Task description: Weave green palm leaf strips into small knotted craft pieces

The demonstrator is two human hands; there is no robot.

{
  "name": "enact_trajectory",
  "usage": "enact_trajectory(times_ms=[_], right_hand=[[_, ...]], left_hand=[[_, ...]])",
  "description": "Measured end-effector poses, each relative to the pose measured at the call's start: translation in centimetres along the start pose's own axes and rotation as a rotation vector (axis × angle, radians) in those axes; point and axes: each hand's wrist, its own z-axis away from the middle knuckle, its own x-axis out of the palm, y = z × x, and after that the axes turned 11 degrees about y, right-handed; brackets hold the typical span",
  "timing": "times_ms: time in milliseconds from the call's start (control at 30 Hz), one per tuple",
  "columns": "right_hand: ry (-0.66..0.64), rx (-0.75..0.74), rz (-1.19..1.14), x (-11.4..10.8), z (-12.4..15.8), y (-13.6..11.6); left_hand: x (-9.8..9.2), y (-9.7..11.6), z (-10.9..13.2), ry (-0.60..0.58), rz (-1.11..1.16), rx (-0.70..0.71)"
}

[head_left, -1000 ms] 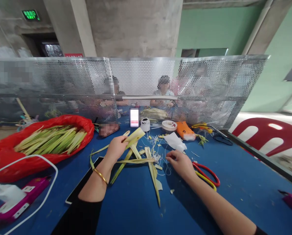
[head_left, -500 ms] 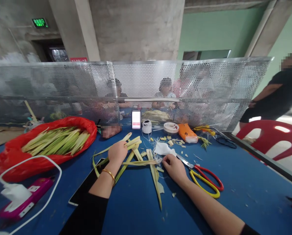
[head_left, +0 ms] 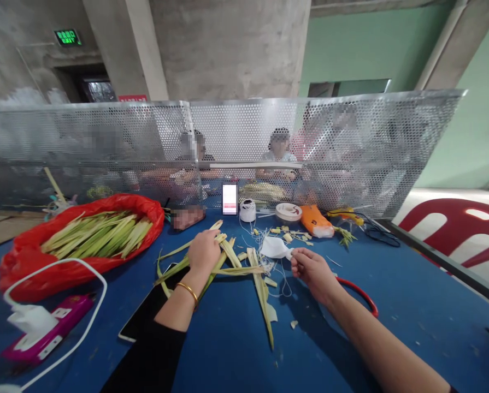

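Note:
My left hand is closed over a small pile of pale green husk leaves near the middle of the blue table. A long husk strip lies apart, its tip toward me. My right hand is pinched at the narrow end of a white tissue; whether it grips the tissue or a thin thread is too small to tell. Fine white thread lies tangled and looped beside it. Behind my right forearm, scissors show only a red handle; the rest is hidden.
A red plastic bag full of husk leaves stands left, near a purple power strip with a white cable. A dark tablet lies under my left arm. A phone, white spool, round tub and orange packet line the perforated screen.
My right hand has moved right and lifted slightly out of the thread tangle, now covering most of the scissors; a thread loop shows beside it. My left hand has shifted slightly over the husk leaves.

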Motion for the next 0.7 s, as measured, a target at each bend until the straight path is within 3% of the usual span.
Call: enact_trajectory(times_ms=[133, 233, 467, 633, 700], right_hand=[[0.005, -0.089, 0.166, -0.6, -0.4, 0.2], [0.026, -0.189, 0.325, -0.8, -0.7, 0.6], [0.136, -0.332, 0.601, -1.2, -0.3, 0.0], [0.017, -0.338, 0.673, -1.0, -0.4, -0.1], [-0.057, -0.314, 0.679, -1.1, -0.5, 0.1]], left_hand=[[2.0, 2.7, 2.0, -0.199, 0.117, 0.133], [2.9, 3.6, 3.1, -0.23, 0.121, 0.151], [2.9, 3.5, 3.2, -0.25, 0.133, 0.071], [2.8, 4.6, 3.6, -0.261, 0.261, -0.043], [2.9, 5.3, 4.2, -0.321, 0.343, -0.12]])
